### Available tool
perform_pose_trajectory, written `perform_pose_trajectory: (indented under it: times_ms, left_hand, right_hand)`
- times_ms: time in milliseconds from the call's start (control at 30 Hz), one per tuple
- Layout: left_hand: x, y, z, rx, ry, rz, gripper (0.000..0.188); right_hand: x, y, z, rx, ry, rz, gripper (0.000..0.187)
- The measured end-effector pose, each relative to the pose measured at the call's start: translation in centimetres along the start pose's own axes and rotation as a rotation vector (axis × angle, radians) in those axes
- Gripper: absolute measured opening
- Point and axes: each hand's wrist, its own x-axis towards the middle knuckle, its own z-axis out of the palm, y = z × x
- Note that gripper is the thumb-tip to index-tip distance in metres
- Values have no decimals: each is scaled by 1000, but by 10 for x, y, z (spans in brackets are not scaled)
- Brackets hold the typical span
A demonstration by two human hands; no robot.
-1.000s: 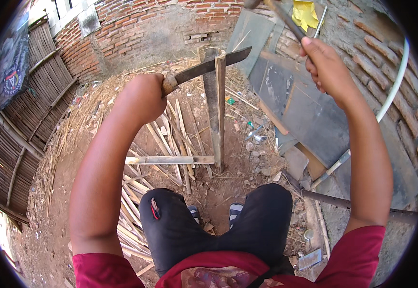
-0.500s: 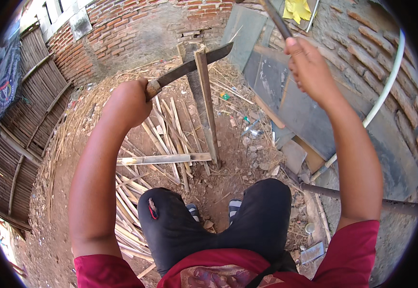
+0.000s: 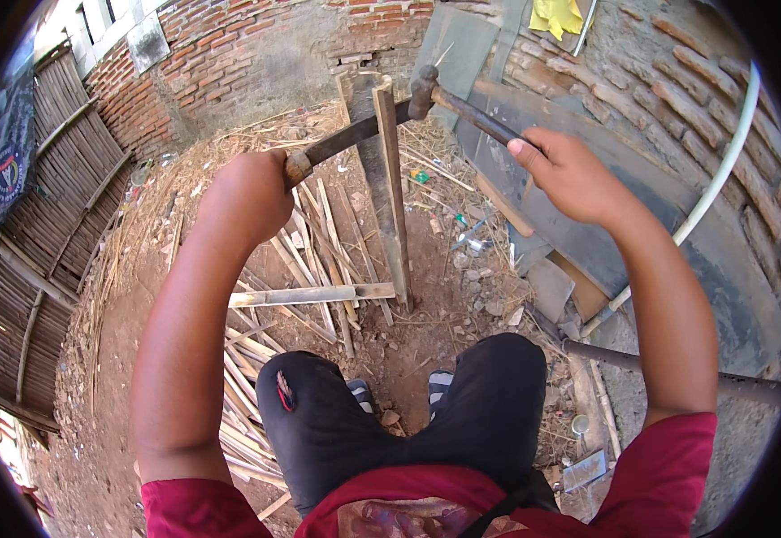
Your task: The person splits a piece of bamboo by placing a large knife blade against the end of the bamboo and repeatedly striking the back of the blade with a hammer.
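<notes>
My left hand (image 3: 249, 195) is closed around the wooden handle of a machete (image 3: 346, 141). Its blade runs up and to the right, sunk into the upper part of an upright split bamboo piece (image 3: 392, 179). Gripped in my right hand (image 3: 574, 173) is a hammer (image 3: 476, 115) with a dark handle. The hammer's head is at the blade's far end, just right of the bamboo, and hides the machete's tip. Whether head and blade touch, I cannot tell. The bamboo stands on the dirt between a long horizontal bamboo strip (image 3: 314, 296) and my feet's far side.
Several split bamboo strips (image 3: 251, 430) lie heaped at the left of my legs. Dark boards (image 3: 588, 233) lean by the brick wall (image 3: 686, 117) on the right, with a pale pipe (image 3: 722, 175). At the left stands a bamboo-slat wall (image 3: 59, 206). Litter and stones dot the ground.
My right hand has swung the hammer down from above, bringing its head to the blade's end. The blade sits slightly lower in the bamboo, and my left hand has dipped a little with it.
</notes>
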Motion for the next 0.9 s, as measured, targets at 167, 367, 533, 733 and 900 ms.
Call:
perform_pose_trajectory:
  times_ms: [167, 367, 533, 733, 900]
  left_hand:
    - [-4, -12, 3, -12, -21, 16, 16]
    - [-7, 0, -1, -26, -36, 3, 16]
    - [-7, -2, 0, 37, -21, 18, 18]
    - [-10, -1, 9, 29, -40, 17, 20]
    - [-14, 4, 6, 7, -53, 20, 19]
  right_hand:
    - [2, -22, -38, 232, 165, 204, 49]
    - [16, 15, 4, 120, 48, -104, 49]
    - [9, -20, -53, 214, -56, 127, 50]
    - [8, -2, 5, 309, 101, 18, 43]
    - [6, -15, -32, 276, -21, 145, 47]
